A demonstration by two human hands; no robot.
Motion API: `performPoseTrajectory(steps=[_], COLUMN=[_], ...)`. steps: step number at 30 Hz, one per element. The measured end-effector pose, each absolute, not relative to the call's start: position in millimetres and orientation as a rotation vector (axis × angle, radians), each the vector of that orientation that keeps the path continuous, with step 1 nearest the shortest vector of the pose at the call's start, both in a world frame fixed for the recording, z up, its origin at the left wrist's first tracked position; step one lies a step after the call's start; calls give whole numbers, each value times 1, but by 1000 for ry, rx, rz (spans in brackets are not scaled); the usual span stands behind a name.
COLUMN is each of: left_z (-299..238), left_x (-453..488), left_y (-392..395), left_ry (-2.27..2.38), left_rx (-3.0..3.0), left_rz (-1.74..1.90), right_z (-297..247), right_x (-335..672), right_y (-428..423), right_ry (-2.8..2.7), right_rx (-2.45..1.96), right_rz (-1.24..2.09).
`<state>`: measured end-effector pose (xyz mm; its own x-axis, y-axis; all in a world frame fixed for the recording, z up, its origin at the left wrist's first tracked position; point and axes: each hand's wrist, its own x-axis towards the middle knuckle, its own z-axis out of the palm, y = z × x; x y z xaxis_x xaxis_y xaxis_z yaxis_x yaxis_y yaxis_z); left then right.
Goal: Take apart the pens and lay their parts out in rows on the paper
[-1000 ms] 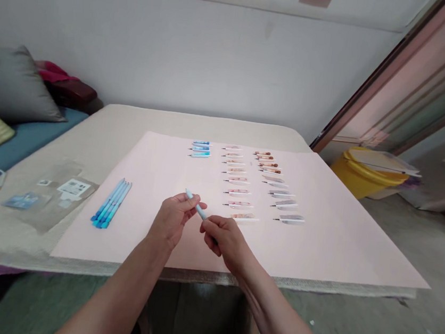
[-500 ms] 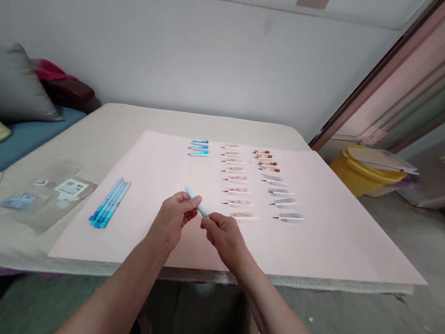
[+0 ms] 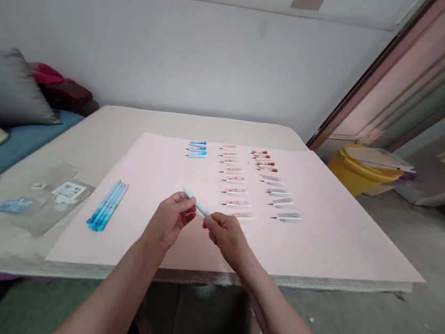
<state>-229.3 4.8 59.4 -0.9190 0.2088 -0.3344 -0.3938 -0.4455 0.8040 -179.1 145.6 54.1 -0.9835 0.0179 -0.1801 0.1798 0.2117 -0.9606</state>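
A light blue pen (image 3: 200, 208) is held at a slant above the pink sheet (image 3: 318, 242). My left hand (image 3: 175, 212) pinches it near its upper left end, which sticks out past the thumb. Closed around the other end, my right hand (image 3: 225, 233) hides that end from sight. To the left lies a bundle of blue pens (image 3: 107, 206) side by side. Beyond my hands, several blue pens (image 3: 197, 149) lie in a short column, beside a column of pink-patterned pens (image 3: 234, 179). Farther right are brown-topped pens (image 3: 265, 163) and grey pens (image 3: 287, 215).
Clear plastic packaging with a white label (image 3: 69, 190) rests on the cream cover (image 3: 125, 118) at the left. A grey cushion (image 3: 12, 87) leans at the far left. On the floor to the right stands a yellow bucket (image 3: 356, 171). A white wall (image 3: 179, 55) rises behind.
My hands have drawn slightly apart along the light blue pen, so more of its length shows between them. The view has shifted a little. The pens on the sheet stay put.
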Motion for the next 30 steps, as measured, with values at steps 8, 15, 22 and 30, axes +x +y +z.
performPoseTrajectory(steps=[8, 15, 22, 30], left_z=[58, 52, 58, 50], left_x=[-238, -246, -229, -235], left_y=[-6, -13, 3, 0], left_ry=[1292, 1238, 1334, 1328], left_rx=[-424, -581, -294, -425], left_rz=[2535, 2582, 2396, 2491], right_z=[54, 61, 52, 60], right_x=[-181, -183, -183, -184], right_y=[150, 160, 156, 167], right_ry=[2302, 2201, 2216, 2037], right_rx=[187, 276, 342, 363], right_rz=[-1886, -2001, -2100, -2278])
